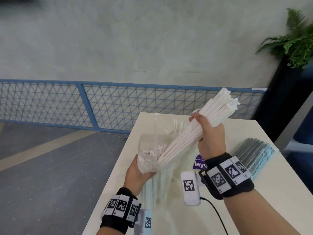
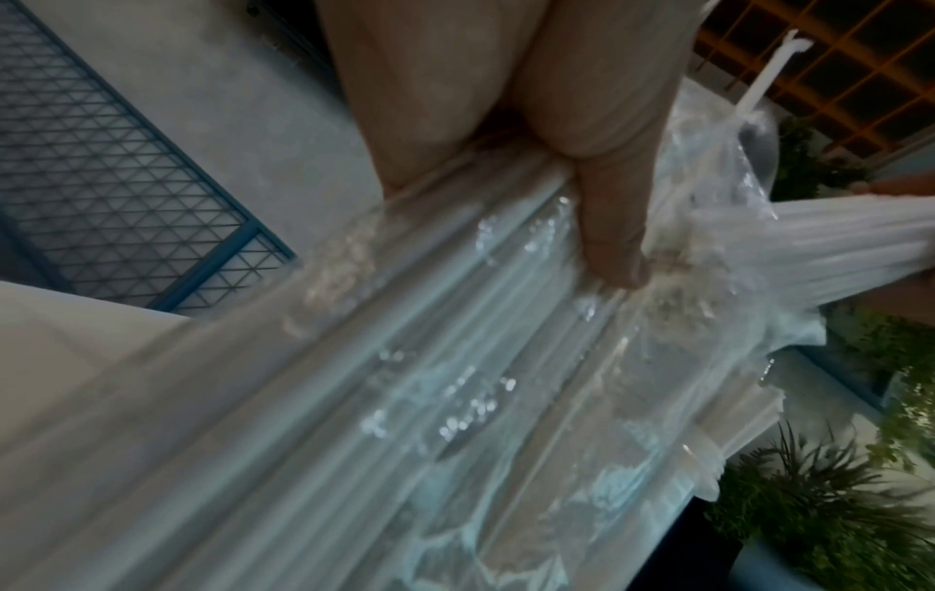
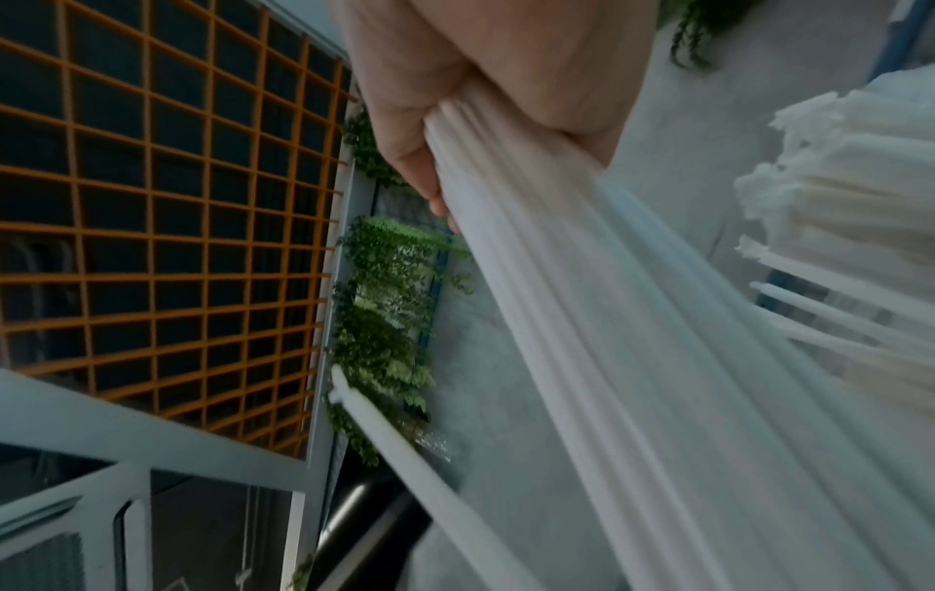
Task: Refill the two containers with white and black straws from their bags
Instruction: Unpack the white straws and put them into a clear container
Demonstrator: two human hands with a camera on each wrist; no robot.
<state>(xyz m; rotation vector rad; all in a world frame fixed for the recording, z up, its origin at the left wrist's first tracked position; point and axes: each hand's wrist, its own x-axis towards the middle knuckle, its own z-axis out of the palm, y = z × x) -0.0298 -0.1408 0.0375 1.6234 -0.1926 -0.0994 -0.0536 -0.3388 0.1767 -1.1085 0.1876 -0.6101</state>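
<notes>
My left hand [image 1: 138, 170] grips a clear plastic bag of white straws [image 1: 149, 156] above the white table [image 1: 211, 217]; in the left wrist view its thumb [image 2: 612, 240] presses the crinkled bag [image 2: 455, 400]. My right hand [image 1: 209, 133] clutches a thick bundle of white straws [image 1: 194, 126], slanting up to the right with its lower ends still at the bag's mouth. The right wrist view shows the fingers [image 3: 420, 160] curled round that bundle [image 3: 632, 360]. A bag of black straws [image 1: 255, 155] lies on the table to the right. A clear container [image 1: 171, 126] with a few white straws stands behind the bag.
A purple label [image 1: 199, 164] shows on an item partly hidden under my right wrist. A black cable [image 1: 218, 216] trails over the table. Beyond the table's left edge lies grey floor, then a blue mesh fence [image 1: 81, 102]. A potted fern [image 1: 294, 41] stands at the far right.
</notes>
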